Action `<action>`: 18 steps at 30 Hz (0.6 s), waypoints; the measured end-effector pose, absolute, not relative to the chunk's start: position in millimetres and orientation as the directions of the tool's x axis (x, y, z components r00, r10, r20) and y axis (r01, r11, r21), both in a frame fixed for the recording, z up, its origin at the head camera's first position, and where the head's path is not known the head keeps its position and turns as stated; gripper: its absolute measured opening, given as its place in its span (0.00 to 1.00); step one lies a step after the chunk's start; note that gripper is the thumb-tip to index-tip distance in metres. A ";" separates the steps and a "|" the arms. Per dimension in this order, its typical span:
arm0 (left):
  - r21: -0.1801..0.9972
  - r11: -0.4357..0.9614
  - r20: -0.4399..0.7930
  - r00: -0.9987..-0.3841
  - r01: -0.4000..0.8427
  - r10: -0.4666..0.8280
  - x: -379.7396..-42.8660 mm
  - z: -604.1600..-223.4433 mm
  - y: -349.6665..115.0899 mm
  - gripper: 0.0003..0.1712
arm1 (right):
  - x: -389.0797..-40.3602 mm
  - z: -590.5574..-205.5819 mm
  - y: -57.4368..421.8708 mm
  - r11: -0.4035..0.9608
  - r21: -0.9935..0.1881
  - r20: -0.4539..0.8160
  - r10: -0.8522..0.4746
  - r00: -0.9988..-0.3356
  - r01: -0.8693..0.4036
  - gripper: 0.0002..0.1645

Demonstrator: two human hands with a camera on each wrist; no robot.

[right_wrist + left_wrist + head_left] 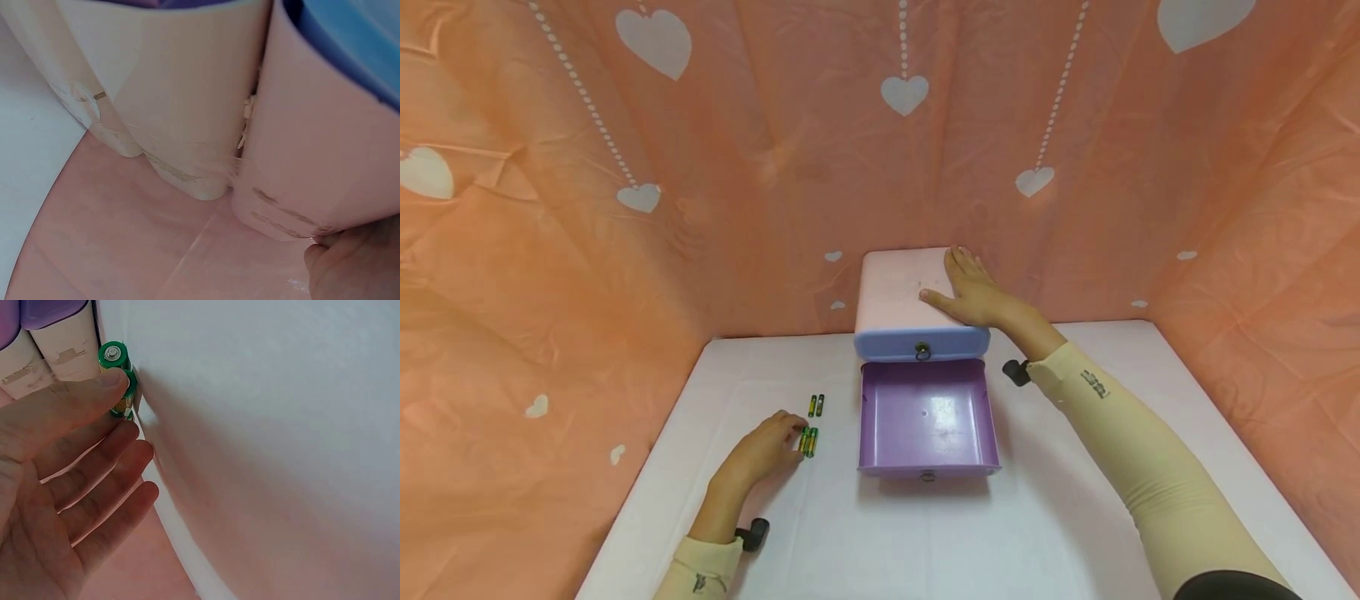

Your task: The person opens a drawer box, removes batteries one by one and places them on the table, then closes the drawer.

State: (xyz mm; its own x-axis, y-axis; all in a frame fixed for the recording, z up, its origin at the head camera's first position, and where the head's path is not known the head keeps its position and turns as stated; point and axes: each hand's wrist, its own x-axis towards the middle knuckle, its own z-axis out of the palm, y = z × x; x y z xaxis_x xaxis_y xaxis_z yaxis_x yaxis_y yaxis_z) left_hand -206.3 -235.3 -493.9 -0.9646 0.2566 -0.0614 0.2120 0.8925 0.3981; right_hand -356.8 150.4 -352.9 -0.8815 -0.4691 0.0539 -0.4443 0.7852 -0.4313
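Note:
Beside the drawer unit, my left hand (765, 450) pinches a green and yellow battery (803, 439) between thumb and fingers. Right against it lies another battery (813, 442), and a pair of batteries (816, 406) sits a little farther back. In the left wrist view the thumb (103, 387) presses on one battery, with a second green-ended battery (113, 354) next to it. My right hand (973, 296) rests with spread fingers on the pink top of the small drawer unit (898, 287). Its purple drawer (925, 417) is pulled out, with nothing inside it.
A blue drawer front (887, 344) with a round knob is closed above the purple drawer. The unit stands on a white tabletop (925, 550) near the back. Orange cloth (790, 167) with white hearts hangs behind and at both sides.

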 end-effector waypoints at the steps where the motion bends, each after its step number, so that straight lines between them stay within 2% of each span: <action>1: 0.397 0.893 -0.061 -0.964 0.213 0.257 -206.2 -493.6 -234.9 0.27 | -356.8 -352.8 150.2 0.785 -0.433 0.053 -0.469 -0.882 -0.443 0.62; 18: 0.423 0.884 -0.073 -0.965 0.199 0.252 -199.0 -491.2 -237.7 0.29 | -350.0 -352.0 150.2 0.788 -0.432 0.059 -0.460 -0.886 -0.438 0.62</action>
State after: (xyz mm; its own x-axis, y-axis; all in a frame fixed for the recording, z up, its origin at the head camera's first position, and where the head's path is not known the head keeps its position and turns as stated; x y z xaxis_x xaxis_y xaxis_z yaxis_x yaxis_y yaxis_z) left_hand -199.0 -237.7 -491.2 -0.9650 0.2518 -0.0733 0.1986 0.8843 0.4226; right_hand -350.0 150.2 -352.0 -0.8859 -0.4601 0.0593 -0.4382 0.7882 -0.4320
